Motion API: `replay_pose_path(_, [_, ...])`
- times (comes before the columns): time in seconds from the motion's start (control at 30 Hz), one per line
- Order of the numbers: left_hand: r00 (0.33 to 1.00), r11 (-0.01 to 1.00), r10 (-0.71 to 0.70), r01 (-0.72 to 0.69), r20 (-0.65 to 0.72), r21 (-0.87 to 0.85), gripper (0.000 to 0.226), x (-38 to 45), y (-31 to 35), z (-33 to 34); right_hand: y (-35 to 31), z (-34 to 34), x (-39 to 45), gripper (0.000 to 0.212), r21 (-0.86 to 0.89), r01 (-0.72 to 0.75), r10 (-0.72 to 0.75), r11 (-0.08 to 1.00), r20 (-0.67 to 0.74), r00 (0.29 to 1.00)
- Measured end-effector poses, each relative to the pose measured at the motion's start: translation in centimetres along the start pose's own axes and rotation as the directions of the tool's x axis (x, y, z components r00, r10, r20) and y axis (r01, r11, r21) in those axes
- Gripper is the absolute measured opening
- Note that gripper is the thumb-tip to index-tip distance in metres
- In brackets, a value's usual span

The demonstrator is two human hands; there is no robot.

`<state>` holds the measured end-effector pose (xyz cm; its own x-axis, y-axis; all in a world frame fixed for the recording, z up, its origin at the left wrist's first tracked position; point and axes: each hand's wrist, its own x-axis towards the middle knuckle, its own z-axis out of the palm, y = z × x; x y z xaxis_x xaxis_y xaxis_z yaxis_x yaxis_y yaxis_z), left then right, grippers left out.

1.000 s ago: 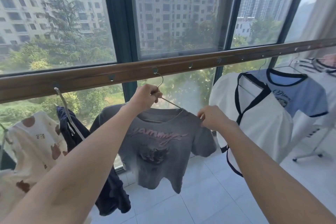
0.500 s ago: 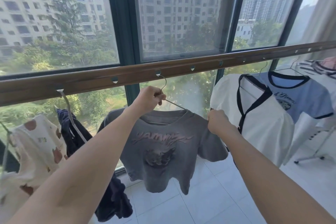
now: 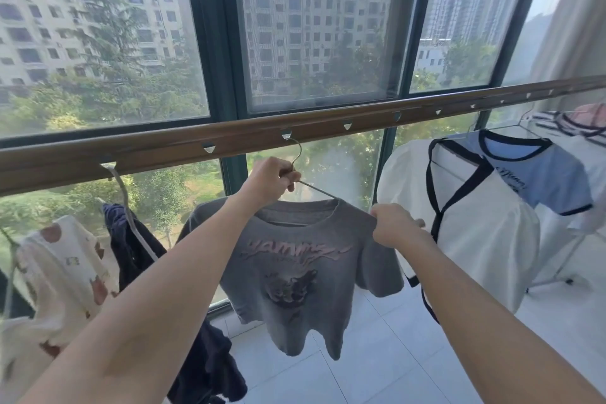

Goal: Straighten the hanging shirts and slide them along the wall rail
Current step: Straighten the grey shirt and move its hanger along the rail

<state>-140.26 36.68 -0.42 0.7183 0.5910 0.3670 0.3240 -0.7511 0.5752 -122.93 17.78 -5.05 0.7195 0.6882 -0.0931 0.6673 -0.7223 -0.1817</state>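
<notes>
A grey T-shirt [image 3: 295,275] with pink lettering hangs on a thin metal hanger [image 3: 296,154] hooked into a hole of the brown wall rail [image 3: 360,115]. My left hand [image 3: 270,179] grips the hanger's neck just under the hook. My right hand [image 3: 392,226] pinches the shirt's right shoulder. Left of it hang a dark navy garment [image 3: 131,239] and a cream shirt with brown patches [image 3: 62,266]. To the right hang a white shirt with black trim [image 3: 465,239] and a blue T-shirt [image 3: 537,174].
The rail runs in front of big windows and has spaced hanger holes [image 3: 347,124], some free between the grey and white shirts. A metal drying stand [image 3: 557,272] with striped clothes [image 3: 577,121] stands at the far right on the white tiled floor [image 3: 377,354].
The grey shirt and hanger shifted slightly right with both hands. My right hand has drawn the shirt's shoulder outward, so it lies flatter.
</notes>
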Motion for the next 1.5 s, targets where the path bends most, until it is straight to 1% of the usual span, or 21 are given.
replay_pose_path(0.03, [1.0,1.0,-0.001,0.001,0.015,-0.009,0.021,0.0,0.2,-0.1,-0.4,-0.3,0.0,0.046,0.047,0.121,-0.119,0.992,-0.03,0.992])
replay_pose_path(0.07, [0.999,1.0,0.001,-0.001,0.043,-0.013,0.019,-0.1,0.3,-0.3,-0.9,-0.5,-0.2,0.049,0.132,0.247,-0.238,0.96,-0.08,0.968])
replay_pose_path(0.1, [0.997,1.0,0.013,-0.013,0.081,-0.011,0.018,-0.1,0.4,-0.7,-1.5,-0.7,-0.4,0.044,0.223,0.354,-0.329,0.908,-0.142,0.934])
replay_pose_path(0.13, [0.992,1.0,0.031,-0.03,0.122,-0.007,0.016,-0.1,0.3,-1.2,-2.1,-1.0,-0.5,0.033,0.273,0.425,-0.379,0.863,-0.207,0.902])
replay_pose_path(0.2, [0.984,0.999,0.029,-0.025,0.174,-0.025,0.016,-0.3,-0.8,-2.7,-2.9,-1.0,-0.2,0.016,0.272,0.469,-0.399,0.841,-0.275,0.875])
replay_pose_path(0.27, [0.988,0.999,-0.031,0.037,0.149,-0.036,0.022,-0.8,-2.5,-4.6,-3.1,-1.0,0.3,0.014,0.258,0.46,-0.389,0.85,-0.281,0.877])
replay_pose_path(0.33, [0.986,0.992,-0.124,0.119,0.115,0.046,0.03,-1.8,-4.7,-6.1,-2.9,-1.0,0.8,0.017,0.262,0.45,-0.38,0.854,-0.277,0.883])
replay_pose_path(0.4, [0.966,0.97,-0.202,0.175,0.16,0.17,0.03,-3.0,-6.4,-6.8,-2.7,-1.2,1.2,0.02,0.269,0.439,-0.366,0.857,-0.281,0.887])
replay_pose_path(0.47, [0.949,0.951,-0.238,0.184,0.209,0.248,0.028,-4.2,-7.4,-6.4,-2.7,-1.4,1.3,0.02,0.286,0.441,-0.367,0.851,-0.278,0.888])
replay_pose_path(0.5, [0.952,0.949,-0.233,0.177,0.201,0.262,0.027,-4.6,-7.6,-6.1,-2.8,-1.5,1.3,0.021,0.292,0.442,-0.368,0.848,-0.276,0.888])
replay_pose_path(0.6, [0.977,0.943,-0.183,0.143,0.108,0.3,0.02,-4.6,-8.1,-5.2,-2.9,-1.5,1.1,0.022,0.313,0.439,-0.358,0.842,-0.285,0.889])
replay_pose_path(0.67, [0.982,0.934,-0.17,0.133,0.086,0.331,0.016,-4.3,-8.3,-5.0,-2.8,-1.5,1.1,0.021,0.33,0.441,-0.354,0.834,-0.291,0.889])
replay_pose_path(0.77, [0.983,0.923,-0.157,0.113,0.092,0.368,0.02,-3.9,-8.4,-4.9,-2.6,-1.7,1.1,0.017,0.329,0.437,-0.345,0.837,-0.302,0.889])
replay_pose_path(0.9, [0.987,0.927,-0.14,0.101,0.083,0.362,0.021,-3.7,-8.2,-4.7,-2.3,-1.7,1.2,0.017,0.32,0.426,-0.328,0.846,-0.318,0.89])
replay_pose_path(1.1, [0.98,0.929,-0.134,0.072,0.149,0.364,0.02,-4.1,-8.1,-4.6,-2.1,-1.4,1.4,0.017,0.302,0.425,-0.334,0.853,-0.31,0.89])
replay_pose_path(1.2, [0.984,0.917,-0.138,0.085,0.11,0.389,0.015,-4.3,-8.2,-4.8,-2.3,-1.3,1.5,0.017,0.288,0.428,-0.35,0.857,-0.286,0.892])
replay_pose_path(1.27, [0.982,0.901,-0.149,0.088,0.113,0.424,0.016,-4.5,-7.7,-5.1,-2.7,-1.5,1.5,0.017,0.282,0.431,-0.366,0.857,-0.256,0.895])
replay_pose_path(1.3, [0.982,0.897,-0.143,0.076,0.123,0.434,0.02,-4.5,-7.5,-5.2,-2.9,-1.7,1.5,0.018,0.287,0.438,-0.375,0.852,-0.249,0.893])
replay_pose_path(1.33, [0.983,0.896,-0.13,0.059,0.133,0.439,0.027,-4.5,-7.3,-5.5,-3.1,-2.0,1.3,0.02,0.31,0.448,-0.381,0.838,-0.254,0.889])
replay_pose_path(1.4, [0.99,0.901,-0.059,-0.002,0.126,0.434,0.039,-4.7,-6.6,-6.1,-3.7,-2.6,1.0,0.023,0.391,0.471,-0.377,0.791,-0.295,0.878])
replay_pose_path(1.5, [0.986,0.897,0.143,-0.165,0.085,0.41,0.029,-5.1,-5.0,-7.2,-5.3,-3.4,0.9,0.025,0.466,0.508,-0.344,0.725,-0.395,0.852])
